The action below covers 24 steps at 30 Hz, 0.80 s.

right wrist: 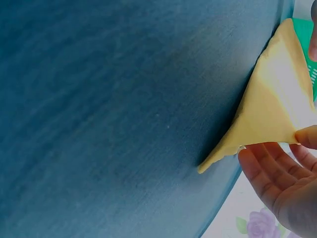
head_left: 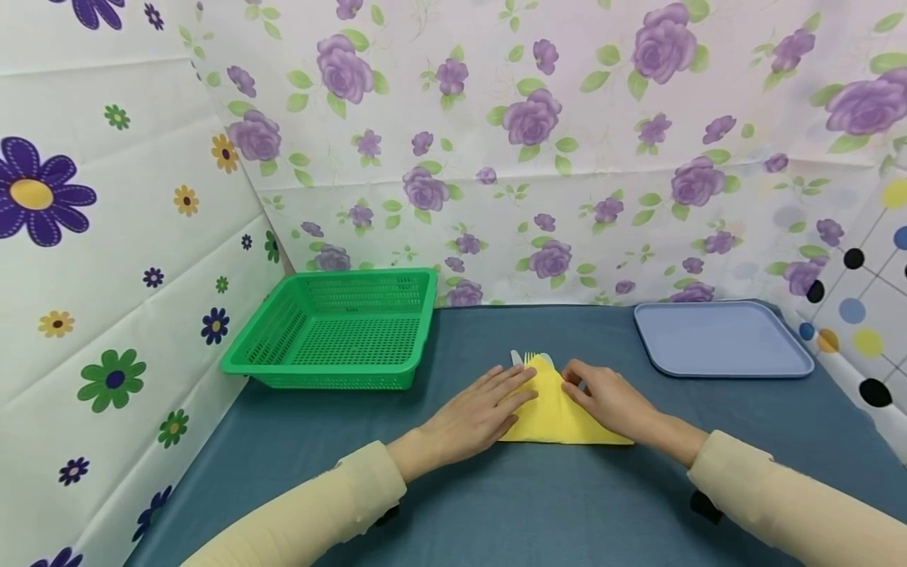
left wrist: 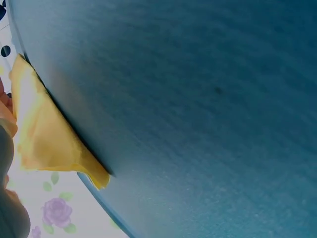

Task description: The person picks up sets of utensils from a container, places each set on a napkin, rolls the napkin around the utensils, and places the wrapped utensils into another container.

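Observation:
A yellow napkin point(head_left: 560, 413), folded to a triangle with its long edge toward me, lies on the blue cloth. At its top poke out a knife tip point(head_left: 516, 357), fork tines point(head_left: 530, 357) and a rounded end point(head_left: 546, 359), likely a spoon's. My left hand point(head_left: 471, 417) rests on the napkin's left side with its fingers stretched out. On the right, my right hand point(head_left: 612, 402) pinches the sloping edge; in the right wrist view its thumb is on top of the napkin point(right wrist: 272, 94) and the fingers beneath. The rest of the cutlery is hidden inside.
Behind my left hand stands a green perforated basket point(head_left: 418, 346). A light blue tray point(head_left: 723, 339) lies at the back right. Flowered sheets point(head_left: 397, 118) hang behind and at the left, and a dotted one point(head_left: 864, 315) at the right. Blue cloth point(head_left: 524, 504) covers the table.

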Each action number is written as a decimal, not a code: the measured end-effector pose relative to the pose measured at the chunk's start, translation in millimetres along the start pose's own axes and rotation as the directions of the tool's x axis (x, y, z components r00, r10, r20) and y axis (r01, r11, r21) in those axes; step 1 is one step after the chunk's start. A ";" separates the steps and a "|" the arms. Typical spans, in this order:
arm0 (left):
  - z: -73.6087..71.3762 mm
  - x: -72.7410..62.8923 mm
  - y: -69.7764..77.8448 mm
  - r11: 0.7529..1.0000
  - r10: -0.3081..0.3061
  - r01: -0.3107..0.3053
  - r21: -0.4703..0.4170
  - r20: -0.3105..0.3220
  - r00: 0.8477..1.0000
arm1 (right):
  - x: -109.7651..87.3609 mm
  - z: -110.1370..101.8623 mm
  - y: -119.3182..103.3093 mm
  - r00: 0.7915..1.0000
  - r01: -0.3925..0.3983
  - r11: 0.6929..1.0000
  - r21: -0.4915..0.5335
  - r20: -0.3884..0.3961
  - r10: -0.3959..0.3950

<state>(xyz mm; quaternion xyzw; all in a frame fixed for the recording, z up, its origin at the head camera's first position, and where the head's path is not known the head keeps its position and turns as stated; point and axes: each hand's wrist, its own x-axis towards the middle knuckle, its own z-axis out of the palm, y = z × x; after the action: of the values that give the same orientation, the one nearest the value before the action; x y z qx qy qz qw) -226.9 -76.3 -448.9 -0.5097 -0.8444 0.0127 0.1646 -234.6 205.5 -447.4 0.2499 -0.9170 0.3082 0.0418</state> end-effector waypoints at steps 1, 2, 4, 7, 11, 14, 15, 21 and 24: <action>0.2 0.5 0.2 1.000 0.015 -0.015 -0.001 0.015 1.000 | 0.6 0.4 0.6 1.000 -0.003 1.000 0.000 0.002 0.003; 0.5 1.0 0.4 1.000 0.028 -0.028 -0.003 0.037 0.999 | 1.2 1.0 1.5 1.000 -0.008 1.000 -0.002 0.004 0.008; 0.8 1.7 0.8 0.999 0.049 -0.048 -0.019 0.085 0.995 | 2.3 2.0 3.1 1.000 -0.016 1.000 -0.008 0.007 0.016; 1.5 2.1 1.1 0.995 0.069 -0.059 -0.077 0.148 0.987 | 4.9 3.2 4.9 1.000 -0.022 1.000 -0.018 0.014 0.023; 3.0 2.9 1.6 0.983 0.087 -0.051 -0.179 0.201 0.976 | 9.3 4.2 6.4 0.999 -0.040 0.999 -0.028 0.028 0.041; 3.1 4.0 2.1 0.973 0.084 -0.024 -0.231 0.252 0.964 | 11.9 4.9 7.4 0.997 -0.057 0.998 -0.031 0.042 0.059; 3.1 4.4 2.1 0.969 0.079 -0.011 -0.246 0.272 0.959 | 12.5 5.2 7.8 0.997 -0.062 0.998 -0.032 0.047 0.063; 3.4 5.8 2.9 0.947 0.056 0.061 -0.314 0.353 0.934 | 14.8 7.8 9.6 0.995 -0.067 0.998 -0.024 0.076 0.068; 3.4 5.9 3.0 0.942 0.051 0.080 -0.326 0.374 0.926 | 15.7 9.2 10.2 0.994 -0.067 0.997 -0.027 0.083 0.069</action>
<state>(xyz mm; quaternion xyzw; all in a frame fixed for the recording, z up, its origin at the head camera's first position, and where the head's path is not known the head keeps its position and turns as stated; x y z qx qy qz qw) -227.8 -69.2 -451.1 -0.5119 -0.8536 -0.0347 -0.0897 -252.5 200.4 -456.8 0.2304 -0.9296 0.2875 -0.0041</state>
